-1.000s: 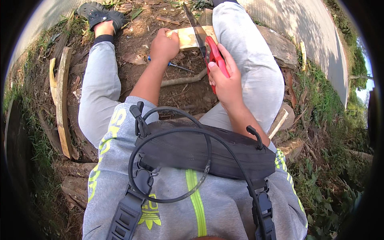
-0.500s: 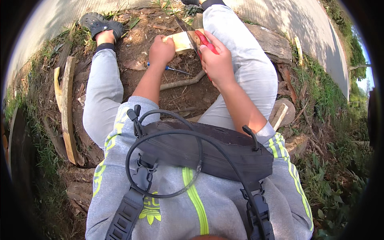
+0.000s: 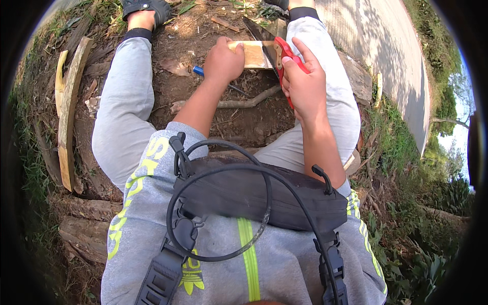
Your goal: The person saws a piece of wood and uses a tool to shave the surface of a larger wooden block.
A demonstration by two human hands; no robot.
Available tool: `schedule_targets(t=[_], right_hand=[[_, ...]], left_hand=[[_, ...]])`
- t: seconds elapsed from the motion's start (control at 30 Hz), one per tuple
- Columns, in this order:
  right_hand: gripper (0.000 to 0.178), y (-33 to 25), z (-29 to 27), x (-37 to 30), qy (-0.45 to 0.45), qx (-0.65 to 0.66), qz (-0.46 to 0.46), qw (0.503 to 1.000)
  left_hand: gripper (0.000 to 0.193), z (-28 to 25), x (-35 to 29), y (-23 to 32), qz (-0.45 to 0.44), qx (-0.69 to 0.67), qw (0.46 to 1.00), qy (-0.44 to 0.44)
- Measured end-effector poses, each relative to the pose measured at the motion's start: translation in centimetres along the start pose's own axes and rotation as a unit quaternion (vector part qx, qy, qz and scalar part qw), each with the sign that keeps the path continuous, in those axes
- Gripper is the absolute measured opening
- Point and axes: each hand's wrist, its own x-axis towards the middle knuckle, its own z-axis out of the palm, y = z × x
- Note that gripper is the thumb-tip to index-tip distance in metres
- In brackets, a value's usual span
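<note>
Body level: a black waist pack (image 3: 264, 190) is strapped on the wearer's side of the pale board (image 3: 255, 54), presumably so that 2 hands are left free. A black cable (image 3: 268, 198) loops over the pack, well apart from the board.

Ground, near side of the board: a crooked branch (image 3: 249, 103) lies on the soil. Between branch and board is a blue-handled tool (image 3: 199, 70) (partly covered by the left forearm, so its type cannot be confirmed).

Right hand (image 3: 307, 84): at the right end of the board. Its fingers are wrapped around the red handle of the saw (image 3: 279, 53), with 1 finger extended, probably to steer the blade. The blade slants across the board, its tip beyond the far edge; whether the teeth have entered the wood cannot be told.

Left hand (image 3: 223, 61): at the left end of the board. Its fingers are clamped on that end, thumb on the upper face, likely to resist turning while leaving a gap from the blade.

The board is held between the 2 spread legs. Beyond it stands a wooden block (image 3: 276, 29); contact cannot be verified. Farther right of the board runs a paved road (image 3: 376, 51).
</note>
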Motion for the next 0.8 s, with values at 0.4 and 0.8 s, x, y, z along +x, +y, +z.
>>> schedule_targets(t=[0.4, 0.8], right_hand=[[0.053, -2.2, -0.6, 2.5, -0.048, -0.013, -0.010, 0.999], [0.054, -11.1, -0.8, 1.0, -0.110, 0.037, -0.229, 0.967]], left_hand=[[0.053, -0.4, -0.2, 0.3, -0.010, -0.011, 1.000, 0.003], [0.058, 0.0, 0.1, 0.1, -0.007, 0.020, 1.000, -0.004]])
